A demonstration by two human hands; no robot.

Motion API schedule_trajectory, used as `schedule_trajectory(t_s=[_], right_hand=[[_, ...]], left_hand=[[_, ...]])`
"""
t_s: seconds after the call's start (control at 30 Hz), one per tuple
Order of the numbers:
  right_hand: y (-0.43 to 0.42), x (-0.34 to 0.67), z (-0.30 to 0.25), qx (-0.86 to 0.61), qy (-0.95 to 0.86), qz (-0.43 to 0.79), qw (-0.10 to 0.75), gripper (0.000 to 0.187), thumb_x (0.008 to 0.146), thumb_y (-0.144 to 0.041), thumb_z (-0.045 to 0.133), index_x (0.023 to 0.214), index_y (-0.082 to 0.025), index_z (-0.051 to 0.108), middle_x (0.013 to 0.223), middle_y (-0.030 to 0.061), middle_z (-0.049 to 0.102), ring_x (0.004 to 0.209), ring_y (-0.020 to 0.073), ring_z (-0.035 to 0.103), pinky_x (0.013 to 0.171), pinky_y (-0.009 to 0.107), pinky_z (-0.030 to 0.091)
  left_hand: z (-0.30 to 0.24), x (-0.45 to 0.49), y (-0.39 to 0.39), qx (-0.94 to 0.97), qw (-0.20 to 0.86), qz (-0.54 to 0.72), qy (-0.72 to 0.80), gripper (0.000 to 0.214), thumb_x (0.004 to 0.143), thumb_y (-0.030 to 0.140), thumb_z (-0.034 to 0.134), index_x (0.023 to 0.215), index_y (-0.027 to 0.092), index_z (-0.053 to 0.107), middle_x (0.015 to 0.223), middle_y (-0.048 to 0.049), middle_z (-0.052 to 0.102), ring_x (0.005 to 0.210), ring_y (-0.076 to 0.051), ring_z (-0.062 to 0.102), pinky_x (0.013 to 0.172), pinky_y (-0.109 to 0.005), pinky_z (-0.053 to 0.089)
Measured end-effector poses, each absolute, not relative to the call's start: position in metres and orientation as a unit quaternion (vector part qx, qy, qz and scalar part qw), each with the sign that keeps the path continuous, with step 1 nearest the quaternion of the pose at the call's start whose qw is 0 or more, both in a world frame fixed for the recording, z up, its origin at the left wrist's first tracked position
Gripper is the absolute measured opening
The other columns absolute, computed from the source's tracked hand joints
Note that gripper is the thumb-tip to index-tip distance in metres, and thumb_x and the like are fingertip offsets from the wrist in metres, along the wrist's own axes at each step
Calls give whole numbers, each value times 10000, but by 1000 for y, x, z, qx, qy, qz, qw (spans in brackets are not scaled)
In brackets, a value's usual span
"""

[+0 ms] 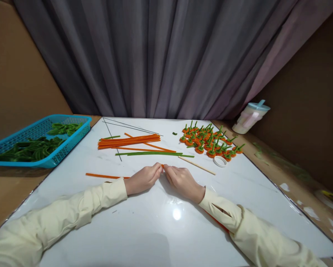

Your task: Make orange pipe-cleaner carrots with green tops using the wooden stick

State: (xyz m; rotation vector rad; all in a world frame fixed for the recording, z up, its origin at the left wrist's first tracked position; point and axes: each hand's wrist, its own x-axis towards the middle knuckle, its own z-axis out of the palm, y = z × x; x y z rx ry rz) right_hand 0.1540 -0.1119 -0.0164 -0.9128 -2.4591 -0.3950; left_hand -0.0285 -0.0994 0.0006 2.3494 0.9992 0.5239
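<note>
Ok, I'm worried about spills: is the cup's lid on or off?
On: the light-blue lid covers the cup, and a blue stub rises from it.

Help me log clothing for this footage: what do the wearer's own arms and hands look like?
Both arms wear long, loose, pale cream-yellow sleeves, creased along their length: the left sleeve and the right sleeve reach the wrists. A slit gapes near the right cuff. The left hand and right hand have no gloves.
</note>
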Motion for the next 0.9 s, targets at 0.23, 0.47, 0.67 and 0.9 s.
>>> schedule_trajectory(t_s=[0.23, 0.47, 0.67, 0.9], right_hand=[[-112, 154, -16, -338, -900, -131, 242, 147, 899, -104, 301, 946, -131, 438, 663, 14, 570, 581, 121, 528, 509, 247, 306], [-112, 153, -17, -334, -901, -134, 244, 142, 893, -92, 303, 927, -130, 435, 659, 13, 567, 562, 118, 520, 502, 243, 303], [-112, 151, -16, -322, -900, -152, 253, 144, 886, -76, 303, 923, -119, 436, 638, 12, 554, 553, 121, 520, 484, 244, 302], [-112, 151, -18, -337, -899, -118, 253, 132, 893, -92, 311, 907, -126, 438, 641, 13, 560, 551, 118, 526, 486, 238, 289]], left_hand=[[4, -28, -101, 854, 282, 227, 373, 236, 916, 297, 228, 797, 199, 406, 675, 3, 488, 594, -138, 479, 589, -254, 374], [2, -27, -102, 854, 273, 232, 378, 220, 918, 283, 253, 836, 190, 435, 699, -10, 525, 602, -139, 499, 589, -256, 376], [-3, -28, -100, 869, 237, 226, 372, 216, 913, 262, 237, 809, 193, 413, 654, -3, 493, 570, -140, 487, 557, -255, 363], [-3, -28, -100, 870, 229, 228, 373, 221, 917, 268, 236, 788, 197, 402, 633, 11, 465, 548, -135, 473, 548, -251, 355]])
